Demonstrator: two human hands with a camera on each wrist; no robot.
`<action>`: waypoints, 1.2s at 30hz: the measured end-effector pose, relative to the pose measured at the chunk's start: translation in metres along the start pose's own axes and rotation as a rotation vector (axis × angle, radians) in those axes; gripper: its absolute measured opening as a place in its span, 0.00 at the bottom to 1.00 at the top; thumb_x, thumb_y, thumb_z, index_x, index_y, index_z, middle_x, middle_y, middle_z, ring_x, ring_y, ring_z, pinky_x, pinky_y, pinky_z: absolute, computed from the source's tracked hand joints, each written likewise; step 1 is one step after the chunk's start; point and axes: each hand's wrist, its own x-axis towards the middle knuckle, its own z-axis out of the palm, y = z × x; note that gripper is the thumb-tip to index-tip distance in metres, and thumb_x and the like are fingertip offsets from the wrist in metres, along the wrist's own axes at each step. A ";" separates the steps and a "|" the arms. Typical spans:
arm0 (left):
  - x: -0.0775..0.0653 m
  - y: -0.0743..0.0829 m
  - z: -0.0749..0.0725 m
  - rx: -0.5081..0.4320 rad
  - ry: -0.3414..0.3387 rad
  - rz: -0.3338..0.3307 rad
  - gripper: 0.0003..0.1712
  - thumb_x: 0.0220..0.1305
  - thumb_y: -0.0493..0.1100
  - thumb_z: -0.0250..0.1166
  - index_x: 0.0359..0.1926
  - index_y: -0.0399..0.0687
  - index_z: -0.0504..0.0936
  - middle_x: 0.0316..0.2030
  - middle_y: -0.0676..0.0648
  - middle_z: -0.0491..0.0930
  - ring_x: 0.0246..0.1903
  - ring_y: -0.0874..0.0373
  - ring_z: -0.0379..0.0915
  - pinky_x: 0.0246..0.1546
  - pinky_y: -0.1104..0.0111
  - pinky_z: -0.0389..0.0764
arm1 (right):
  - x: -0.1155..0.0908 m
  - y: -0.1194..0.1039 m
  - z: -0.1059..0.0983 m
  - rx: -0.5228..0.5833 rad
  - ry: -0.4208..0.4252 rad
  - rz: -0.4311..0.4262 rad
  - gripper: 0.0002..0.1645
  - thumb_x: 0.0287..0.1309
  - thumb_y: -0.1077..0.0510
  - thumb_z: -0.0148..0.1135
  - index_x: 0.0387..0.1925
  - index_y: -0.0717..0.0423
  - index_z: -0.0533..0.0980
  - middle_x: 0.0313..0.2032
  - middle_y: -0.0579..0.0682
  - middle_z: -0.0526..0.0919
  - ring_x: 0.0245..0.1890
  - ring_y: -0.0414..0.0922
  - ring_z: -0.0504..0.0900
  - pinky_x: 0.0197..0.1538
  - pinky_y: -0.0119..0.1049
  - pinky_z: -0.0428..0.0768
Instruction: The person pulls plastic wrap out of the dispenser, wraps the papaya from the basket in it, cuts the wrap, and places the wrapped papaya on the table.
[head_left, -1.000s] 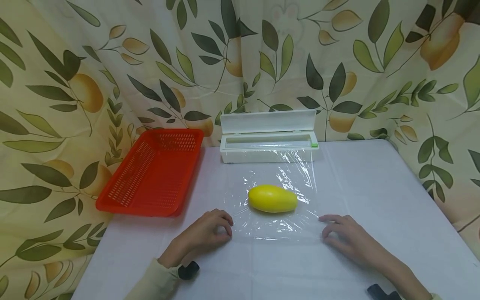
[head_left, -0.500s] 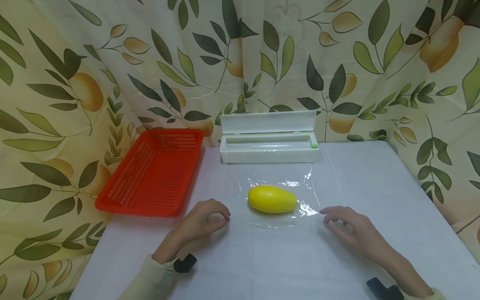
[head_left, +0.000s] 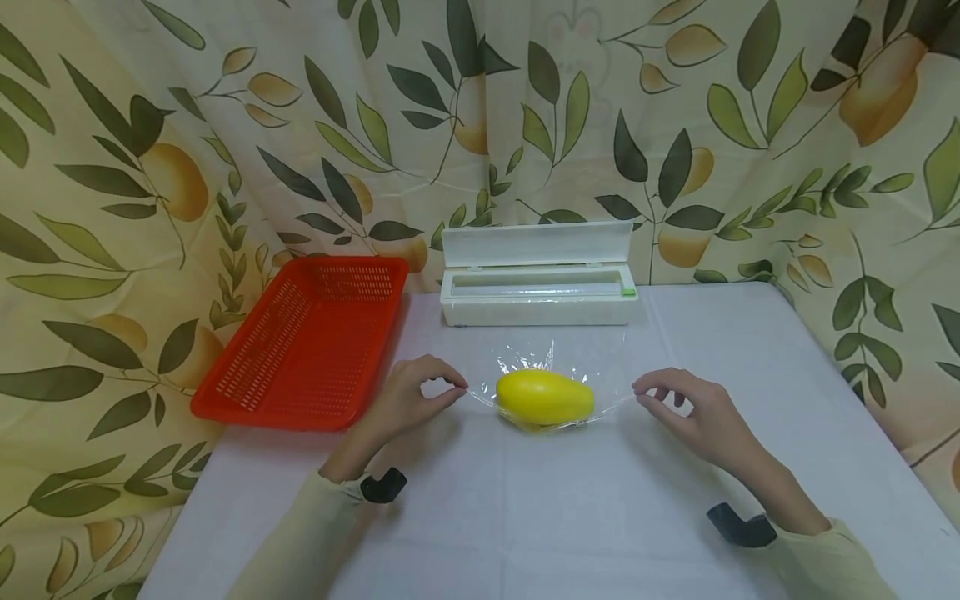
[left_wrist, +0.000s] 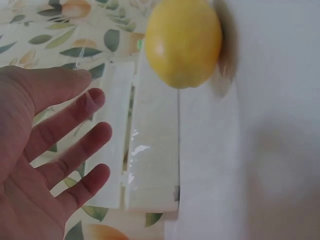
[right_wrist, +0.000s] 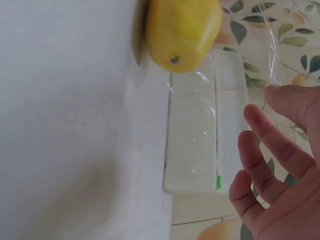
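A yellow papaya (head_left: 545, 397) lies on its side mid-table on a clear sheet of plastic wrap (head_left: 525, 360). To its left, my left hand (head_left: 408, 400) pinches one near corner of the wrap between thumb and forefinger. My right hand (head_left: 693, 412) pinches the other near corner on the right side. The near edge of the film is lifted and stretches between both hands across the front of the fruit. In the left wrist view the other fingers (left_wrist: 75, 160) are spread loosely. The right wrist view shows the papaya's dark stem end (right_wrist: 174, 60).
Behind the papaya stands a white plastic-wrap dispenser (head_left: 538, 310) with its lid (head_left: 536, 243) raised. A red perforated basket (head_left: 300, 383) sits at the left of the white-covered table (head_left: 570, 525). A leaf-patterned curtain (head_left: 420, 108) hangs behind and at the sides.
Both hands have risen and moved away from the body, toward the papaya, bringing up the near edge of the plastic wrap. The papaya stays in place.
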 end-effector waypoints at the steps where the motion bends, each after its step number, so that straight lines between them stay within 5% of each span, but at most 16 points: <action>1: 0.003 0.000 0.000 -0.002 0.012 0.000 0.06 0.62 0.36 0.74 0.41 0.47 0.91 0.38 0.53 0.89 0.41 0.58 0.82 0.46 0.57 0.84 | 0.002 0.001 0.001 -0.004 0.003 0.006 0.19 0.48 0.71 0.77 0.41 0.51 0.84 0.37 0.41 0.87 0.33 0.37 0.77 0.34 0.26 0.75; 15: 0.043 -0.018 0.017 -0.083 0.096 -0.161 0.05 0.65 0.38 0.72 0.40 0.43 0.91 0.34 0.50 0.89 0.35 0.57 0.81 0.40 0.54 0.85 | 0.035 0.016 0.020 0.000 -0.055 0.177 0.06 0.62 0.64 0.70 0.40 0.54 0.84 0.36 0.47 0.88 0.32 0.42 0.78 0.37 0.43 0.80; 26: 0.062 -0.035 0.043 -0.068 0.171 -0.217 0.03 0.62 0.37 0.74 0.38 0.45 0.92 0.31 0.47 0.85 0.31 0.53 0.79 0.33 0.69 0.81 | 0.050 0.025 0.040 0.029 -0.064 0.274 0.06 0.63 0.63 0.69 0.42 0.56 0.85 0.36 0.52 0.84 0.35 0.50 0.77 0.36 0.37 0.74; 31: 0.070 -0.034 0.055 -0.045 0.182 -0.264 0.03 0.61 0.38 0.74 0.36 0.46 0.92 0.25 0.47 0.77 0.28 0.54 0.71 0.31 0.72 0.72 | 0.054 0.022 0.049 0.031 -0.082 0.321 0.06 0.64 0.63 0.69 0.42 0.56 0.85 0.29 0.50 0.79 0.31 0.50 0.72 0.34 0.37 0.70; 36: 0.076 -0.027 0.062 -0.126 0.162 -0.347 0.03 0.62 0.39 0.74 0.36 0.46 0.92 0.21 0.51 0.82 0.25 0.58 0.74 0.25 0.74 0.74 | 0.055 0.017 0.054 0.067 -0.107 0.358 0.06 0.65 0.61 0.68 0.43 0.55 0.84 0.31 0.49 0.85 0.32 0.48 0.77 0.36 0.36 0.74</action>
